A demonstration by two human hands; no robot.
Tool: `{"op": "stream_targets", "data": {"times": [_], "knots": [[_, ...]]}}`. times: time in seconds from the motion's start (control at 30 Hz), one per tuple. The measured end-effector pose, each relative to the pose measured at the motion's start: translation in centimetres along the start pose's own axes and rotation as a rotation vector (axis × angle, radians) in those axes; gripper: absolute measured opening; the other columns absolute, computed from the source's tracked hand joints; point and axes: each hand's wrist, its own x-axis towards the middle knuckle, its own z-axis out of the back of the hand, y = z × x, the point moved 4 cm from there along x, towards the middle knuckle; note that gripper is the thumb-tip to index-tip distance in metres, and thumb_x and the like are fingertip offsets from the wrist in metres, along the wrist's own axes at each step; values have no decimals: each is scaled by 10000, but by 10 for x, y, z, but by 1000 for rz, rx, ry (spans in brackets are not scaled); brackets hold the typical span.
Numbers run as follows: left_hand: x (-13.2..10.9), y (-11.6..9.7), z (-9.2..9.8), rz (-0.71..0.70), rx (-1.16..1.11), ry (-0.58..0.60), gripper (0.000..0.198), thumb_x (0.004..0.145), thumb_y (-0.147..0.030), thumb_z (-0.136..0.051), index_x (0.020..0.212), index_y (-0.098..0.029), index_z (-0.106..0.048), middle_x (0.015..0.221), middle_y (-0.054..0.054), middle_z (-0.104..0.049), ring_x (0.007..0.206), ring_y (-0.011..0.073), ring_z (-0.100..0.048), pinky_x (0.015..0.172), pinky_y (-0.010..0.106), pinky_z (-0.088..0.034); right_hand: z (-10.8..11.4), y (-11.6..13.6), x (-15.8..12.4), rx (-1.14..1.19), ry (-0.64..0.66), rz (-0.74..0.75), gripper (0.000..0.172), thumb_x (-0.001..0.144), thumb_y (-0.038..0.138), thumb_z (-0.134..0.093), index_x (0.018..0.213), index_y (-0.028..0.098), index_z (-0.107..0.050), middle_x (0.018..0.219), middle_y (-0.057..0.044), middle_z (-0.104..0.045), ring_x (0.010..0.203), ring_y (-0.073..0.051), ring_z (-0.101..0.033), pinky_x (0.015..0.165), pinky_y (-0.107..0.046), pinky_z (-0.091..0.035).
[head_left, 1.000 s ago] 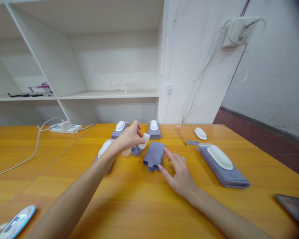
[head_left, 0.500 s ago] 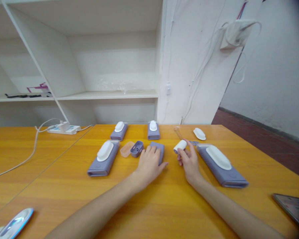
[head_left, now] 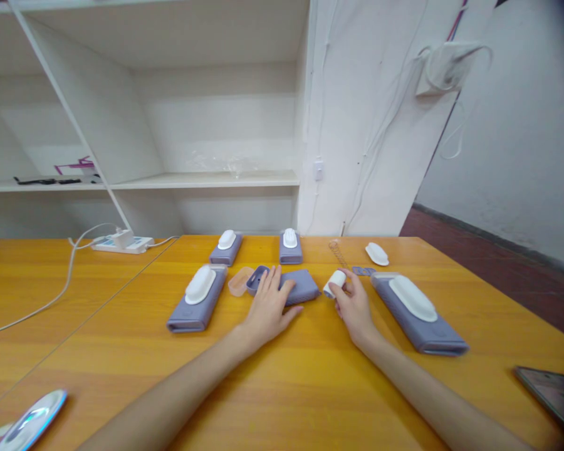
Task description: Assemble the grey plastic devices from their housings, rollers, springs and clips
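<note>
My left hand (head_left: 270, 304) lies with fingers stretched and apart at the left end of a purple block-shaped case (head_left: 301, 286). Its fingertips partly cover a small purple oval cup (head_left: 254, 279). Beside that cup rests a translucent orange cap (head_left: 239, 283). My right hand (head_left: 356, 308) is closed on a short white cylinder (head_left: 334, 284), held tilted by thumb and fingers just right of the case. Beyond the right hand lie a flat purple piece with holes (head_left: 363, 271), a thin coppery coil spring (head_left: 337, 252) and a white oval cover (head_left: 376, 254).
Purple cases with white oval tops stand at the left (head_left: 197, 304), back left (head_left: 226, 248), back middle (head_left: 290, 247) and right (head_left: 420, 313). A phone (head_left: 552, 391) lies at the right edge, a glowing device (head_left: 32, 419) front left. A power strip (head_left: 123, 242) sits near the shelves.
The purple case has turned from lengthwise to crosswise. My left hand has shifted left with its fingers spreading. The white cylinder in my right hand has moved slightly left and down.
</note>
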Motion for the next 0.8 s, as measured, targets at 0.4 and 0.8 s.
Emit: {"op": "stream_targets", "data": {"times": [0.4,0.8], "knots": [[0,3,5,-18,-66,-99,398,767,-416,-617,1078,-200,-494,1232,122,-500,1160,285,-441,1040,532,-238,-2,-6,-3,-67,128,-20,572,769,379,-576,1292,206,-420,709,20,-562,462,-108,-466,381,-209,-347],[-4,0,10,-107,-209,-139,438,768,-330,-632,1141,-191,-449,1306,139,-422,1194,280,-399,1001,482,-335,-5,-5,-2,-58,270,-27,649,745,365,-600,1339,165,-431,625,34,-522,474,-113,-456,388,-211,-338]]}}
